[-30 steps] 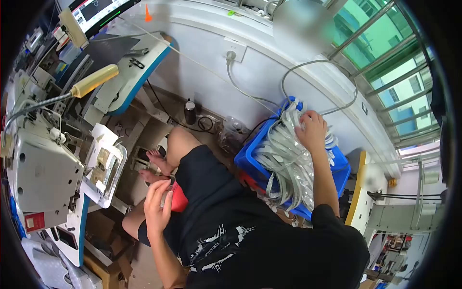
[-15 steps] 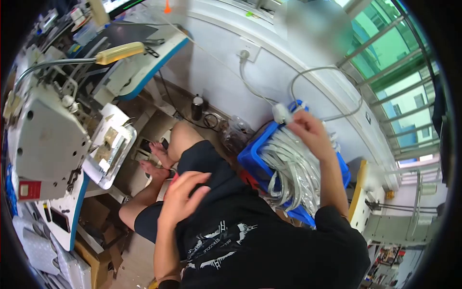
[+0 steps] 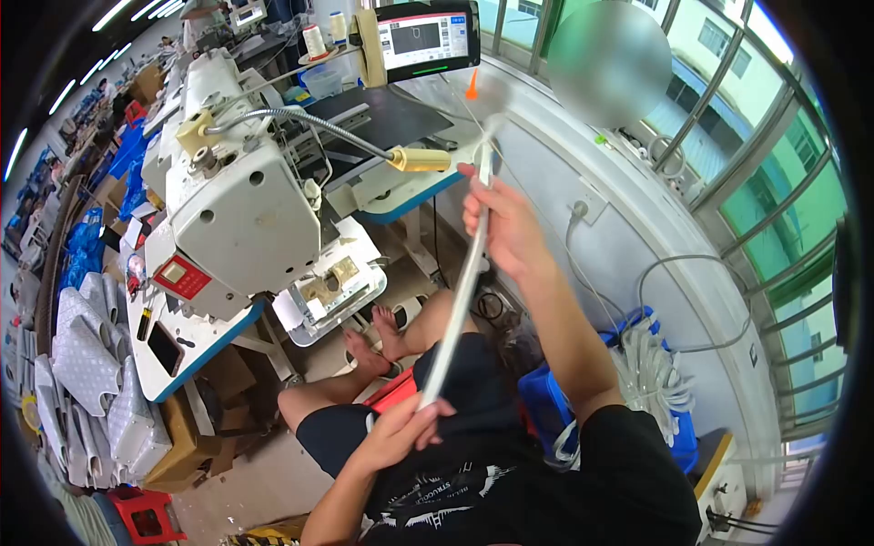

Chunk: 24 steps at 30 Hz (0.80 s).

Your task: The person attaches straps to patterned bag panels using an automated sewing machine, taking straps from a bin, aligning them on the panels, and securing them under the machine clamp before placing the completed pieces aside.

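Observation:
A long pale strip (image 3: 462, 305) runs between my two hands, slanting across my lap. My right hand (image 3: 503, 223) grips its upper part, and the blurred far end sticks out beyond the fingers. My left hand (image 3: 401, 435) closes around the lower end, close to my shirt. At my right side a blue crate (image 3: 543, 409) holds a bundle of similar pale strips (image 3: 648, 369). Ahead and to the left stands a large white sewing machine (image 3: 241, 218), with a white plate (image 3: 332, 282) at its working end.
A lamp with a yellow handle (image 3: 419, 160) reaches over the table edge. A lit control screen (image 3: 428, 41) stands behind. Left lie a phone (image 3: 165, 348) and grey patterned pieces (image 3: 91, 337). Barred windows and a wall socket (image 3: 580, 209) are at right.
My right hand has left the crate and now holds a pale strip up ahead. My left hand, empty before, has closed on its lower end. The view has turned toward the machine.

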Each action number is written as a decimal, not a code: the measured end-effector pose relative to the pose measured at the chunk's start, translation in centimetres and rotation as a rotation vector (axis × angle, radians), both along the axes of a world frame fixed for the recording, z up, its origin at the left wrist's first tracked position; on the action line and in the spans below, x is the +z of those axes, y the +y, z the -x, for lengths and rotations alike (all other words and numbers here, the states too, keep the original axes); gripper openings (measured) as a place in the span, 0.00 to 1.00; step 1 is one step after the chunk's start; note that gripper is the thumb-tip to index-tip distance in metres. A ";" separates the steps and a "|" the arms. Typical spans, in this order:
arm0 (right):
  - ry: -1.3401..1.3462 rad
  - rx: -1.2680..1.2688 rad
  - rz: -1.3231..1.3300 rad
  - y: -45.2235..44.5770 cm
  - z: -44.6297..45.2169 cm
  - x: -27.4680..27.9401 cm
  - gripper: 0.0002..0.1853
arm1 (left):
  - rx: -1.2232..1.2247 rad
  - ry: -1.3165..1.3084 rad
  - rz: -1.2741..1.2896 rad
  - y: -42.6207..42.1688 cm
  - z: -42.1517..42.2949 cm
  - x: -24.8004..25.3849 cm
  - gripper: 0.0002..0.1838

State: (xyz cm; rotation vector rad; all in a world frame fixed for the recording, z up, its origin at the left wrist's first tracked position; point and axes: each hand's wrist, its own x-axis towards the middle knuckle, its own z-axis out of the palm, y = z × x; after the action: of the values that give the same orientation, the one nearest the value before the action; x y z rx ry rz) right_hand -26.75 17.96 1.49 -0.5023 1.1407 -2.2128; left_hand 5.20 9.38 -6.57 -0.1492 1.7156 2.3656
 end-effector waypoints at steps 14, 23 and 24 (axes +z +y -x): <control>0.058 0.158 -0.071 -3.6 1.9 -3.5 0.22 | 0.255 -0.318 0.350 -2.3 -10.9 -6.4 0.14; 0.097 0.214 -0.113 -5.5 2.5 -3.7 0.22 | 0.401 -0.319 0.494 -1.8 -13.8 -8.0 0.12; 0.105 0.235 -0.120 -6.0 2.8 -4.0 0.22 | 0.429 -0.301 0.479 -1.5 -13.8 -7.8 0.11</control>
State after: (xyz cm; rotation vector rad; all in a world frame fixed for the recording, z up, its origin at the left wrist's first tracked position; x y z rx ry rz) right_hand -29.57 11.91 -2.50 -0.6721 1.1943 -1.9244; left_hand 18.95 7.87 -14.34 -0.9817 2.2173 1.9784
